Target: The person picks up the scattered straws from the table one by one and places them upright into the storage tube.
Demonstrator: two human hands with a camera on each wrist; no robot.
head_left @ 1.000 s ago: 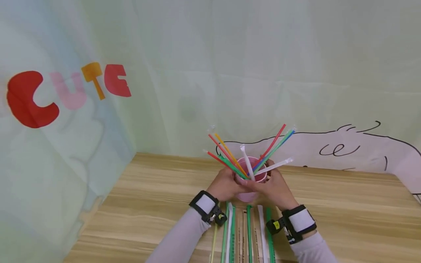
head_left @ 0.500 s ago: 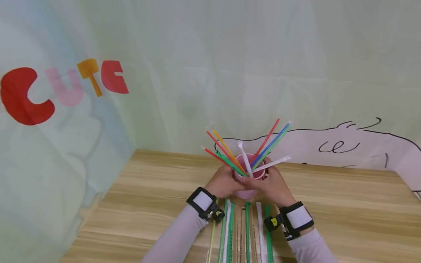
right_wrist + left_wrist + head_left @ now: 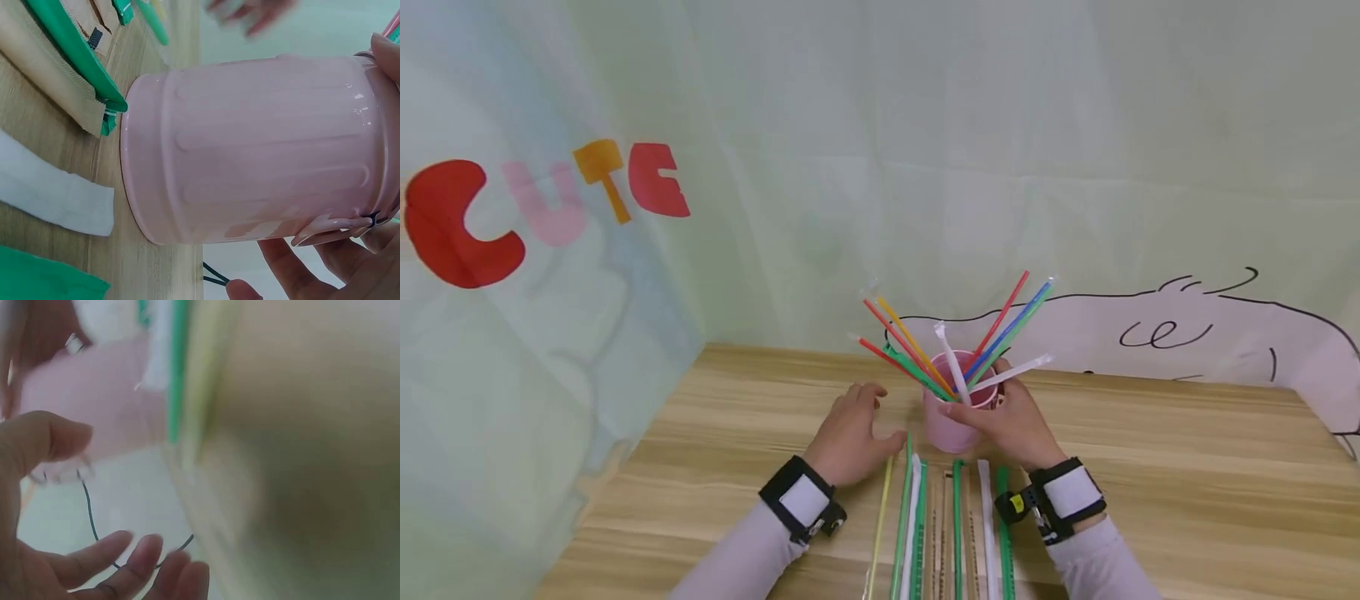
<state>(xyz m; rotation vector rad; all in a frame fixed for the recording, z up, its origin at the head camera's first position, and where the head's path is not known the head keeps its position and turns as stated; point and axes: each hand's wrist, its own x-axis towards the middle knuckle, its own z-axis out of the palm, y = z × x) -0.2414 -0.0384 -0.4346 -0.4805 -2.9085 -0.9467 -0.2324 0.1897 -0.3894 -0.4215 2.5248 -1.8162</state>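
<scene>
- Cup gripped by your right hand, placing step I'd guess
- your left hand is relaxed, empty, left of it
- next probably wants a gentle let-go

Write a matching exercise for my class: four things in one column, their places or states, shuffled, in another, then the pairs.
Column one:
1. left hand
2. glossy pink ribbed cup
3. thin yellow straw
4. right hand

Column two:
A. gripping the cup
B. fingers holding nothing
C. leftmost in the row of straws on the brown wooden table
D. slim multicoloured straws stick out

Pairs: 1-B; 2-D; 3-C; 4-A
</scene>
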